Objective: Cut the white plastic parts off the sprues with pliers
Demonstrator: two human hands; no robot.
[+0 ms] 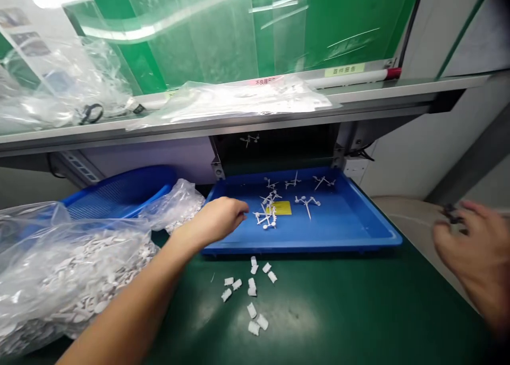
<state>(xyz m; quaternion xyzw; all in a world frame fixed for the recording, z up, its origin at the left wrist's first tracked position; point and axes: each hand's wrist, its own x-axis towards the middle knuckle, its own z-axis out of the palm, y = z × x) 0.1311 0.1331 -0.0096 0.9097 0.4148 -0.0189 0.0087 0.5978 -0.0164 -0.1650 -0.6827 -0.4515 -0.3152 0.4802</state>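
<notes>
My left hand (223, 219) is above the left edge of a blue tray (342, 227), its fingers curled closed. Whatever it may hold is hidden from this side. Inside the tray lie several white plastic sprues (307, 203), thin sticks with small round ends, and a yellow label (283, 208). My right hand (478, 248) is out past the table's right edge, smeared by motion. Between its thumb and fingers is a small dark object (452, 214), too blurred to name. Several small white plastic pieces (252, 310) lie in loose groups on the green table (338, 312).
A clear bag (99, 269) full of small white parts fills the left side, with a smaller bag (179, 203) and a blue basket (119, 192) behind it. A metal-edged shelf (191, 128) crosses above the tray and carries plastic bags (239, 102).
</notes>
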